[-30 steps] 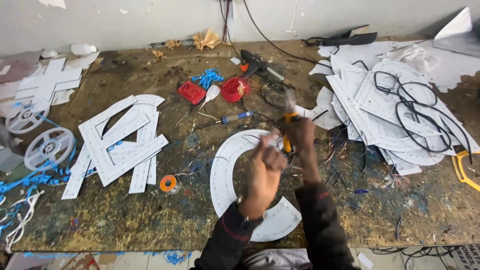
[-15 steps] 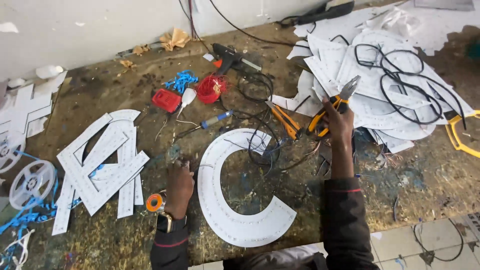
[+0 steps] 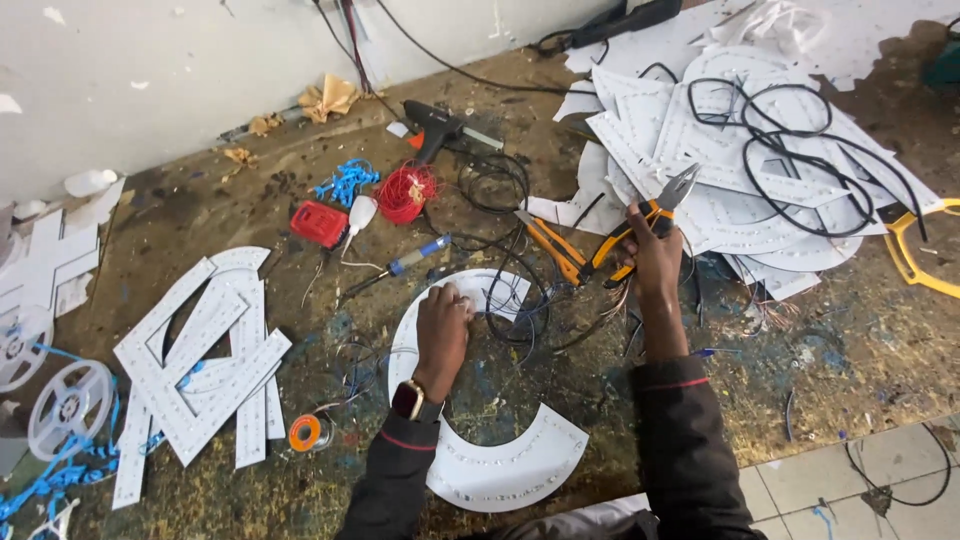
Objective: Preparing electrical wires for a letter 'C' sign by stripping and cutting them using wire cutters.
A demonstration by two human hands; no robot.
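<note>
Your left hand rests on the C-shaped panel; your right hand, to its right, holds the pliers before the panel stack.

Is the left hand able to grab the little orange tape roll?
Probably yes. The left hand rests on the white C-shaped board, and the orange tape roll lies nearby with nothing between.

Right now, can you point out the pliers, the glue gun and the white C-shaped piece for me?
pliers (image 3: 672,196): head view, on the metal jaws above the right hand.
glue gun (image 3: 438,126): head view, on its black body.
C-shaped piece (image 3: 500,465): head view, on the lower curve near the table edge.
</note>
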